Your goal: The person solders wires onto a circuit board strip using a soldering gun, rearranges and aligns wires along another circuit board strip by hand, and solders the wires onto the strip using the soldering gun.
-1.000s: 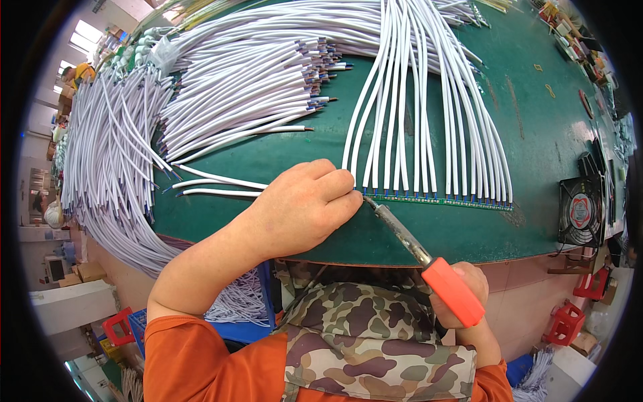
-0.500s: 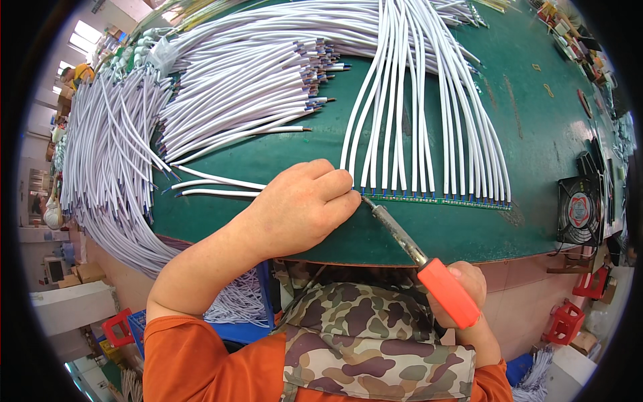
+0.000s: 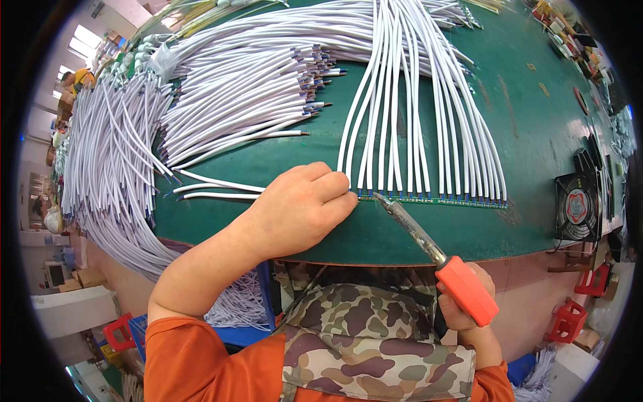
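Note:
My left hand (image 3: 300, 209) is closed at the left end of a narrow green circuit board strip (image 3: 434, 200). Its fingertips pinch the lower end of the leftmost white cable (image 3: 347, 137); the exact grip is partly hidden. Several more white cables (image 3: 450, 144) run down to the strip in a row, their blue-tipped wire ends meeting its edge. In my right hand (image 3: 453, 312) is a soldering iron (image 3: 467, 291) with a red handle and metal shaft. The iron's tip rests at or just above the strip, a little right of my left fingers.
Bundles of white cables (image 3: 234, 110) with stripped ends cover the table's left side, and a hanging bunch (image 3: 110, 147) droops over its edge. A small black fan (image 3: 577, 208) stands at the right edge of the green table (image 3: 536, 154). Below lies a blue crate (image 3: 266, 295) of cables.
The soldering iron has moved right along the strip, its tip now farther from my left fingers. My right hand shifted right with it. My left hand stays almost in place.

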